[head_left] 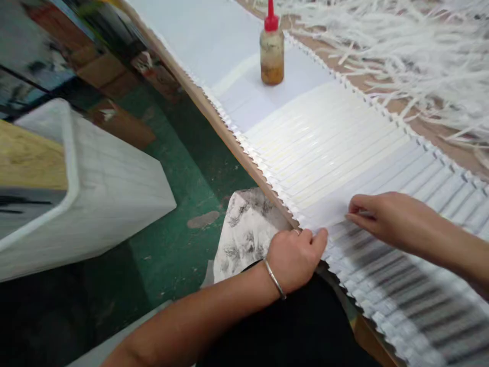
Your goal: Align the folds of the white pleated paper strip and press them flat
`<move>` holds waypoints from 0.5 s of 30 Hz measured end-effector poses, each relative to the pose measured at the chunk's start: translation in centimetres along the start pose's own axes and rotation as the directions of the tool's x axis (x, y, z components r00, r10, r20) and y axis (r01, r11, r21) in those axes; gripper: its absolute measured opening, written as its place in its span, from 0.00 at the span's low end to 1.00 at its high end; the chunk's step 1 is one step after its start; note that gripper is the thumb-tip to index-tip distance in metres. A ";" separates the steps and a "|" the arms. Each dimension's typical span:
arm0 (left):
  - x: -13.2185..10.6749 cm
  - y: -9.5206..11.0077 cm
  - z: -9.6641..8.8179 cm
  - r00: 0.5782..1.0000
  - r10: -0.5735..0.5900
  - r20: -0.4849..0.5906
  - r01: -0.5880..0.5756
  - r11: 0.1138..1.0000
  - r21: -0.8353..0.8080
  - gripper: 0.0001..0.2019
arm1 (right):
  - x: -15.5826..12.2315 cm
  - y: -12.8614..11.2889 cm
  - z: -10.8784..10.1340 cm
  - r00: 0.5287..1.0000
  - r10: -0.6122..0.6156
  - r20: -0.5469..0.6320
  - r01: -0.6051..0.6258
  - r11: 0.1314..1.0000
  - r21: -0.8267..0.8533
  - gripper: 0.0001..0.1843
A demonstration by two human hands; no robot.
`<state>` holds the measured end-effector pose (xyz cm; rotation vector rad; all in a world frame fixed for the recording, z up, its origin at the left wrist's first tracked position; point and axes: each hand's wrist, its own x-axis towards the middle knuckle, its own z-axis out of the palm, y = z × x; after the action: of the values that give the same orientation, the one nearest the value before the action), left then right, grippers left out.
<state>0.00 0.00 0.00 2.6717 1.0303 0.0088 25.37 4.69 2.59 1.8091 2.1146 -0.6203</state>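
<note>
A long row of overlapping white paper sheets (317, 137) lies along the table, their ends forming a jagged edge. My left hand (298, 257), wearing a ring and a bracelet, is at the near edge of the row. Its fingers are curled, with the index fingertip on the end of a paper sheet (332, 209); the thumb is hidden. Farther along that sheet's front edge, my right hand (385, 219) is closed in a pinch on the paper. Beyond both hands, a squeeze bottle (272, 58) with a red nozzle and brownish liquid stands upright on the sheets.
Loose white paper strips (412, 56) are heaped at the far right. Left of the table edge, a large white bin (114, 188) stands on the green floor (179, 255). Cardboard boxes (118, 122) sit behind it. A stained white sheet (244, 239) shows below the table edge.
</note>
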 end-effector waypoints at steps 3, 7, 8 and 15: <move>0.1 0.0 0.1 1.000 -0.002 0.013 0.002 1.000 -0.002 0.18 | 0.2 3.9 -2.1 0.999 0.037 -0.024 -0.034 0.993 0.116 0.15; 0.2 -0.1 0.2 1.000 -0.005 0.019 0.005 1.000 -0.005 0.19 | 0.9 9.0 -4.0 0.988 0.136 -0.071 -0.124 0.981 0.149 0.14; 0.2 -0.2 0.2 1.000 -0.007 0.021 0.007 1.000 -0.003 0.19 | 1.2 10.0 -4.1 0.985 0.152 -0.086 -0.140 0.981 0.138 0.14; 0.4 -0.3 0.4 1.000 -0.008 0.009 0.008 1.000 0.016 0.21 | 2.8 11.5 -3.5 0.974 0.206 -0.095 -0.190 0.970 0.150 0.11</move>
<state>0.12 0.36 -0.46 2.6798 1.0427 -0.0128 36.40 10.27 2.74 2.1462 1.9658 -0.6454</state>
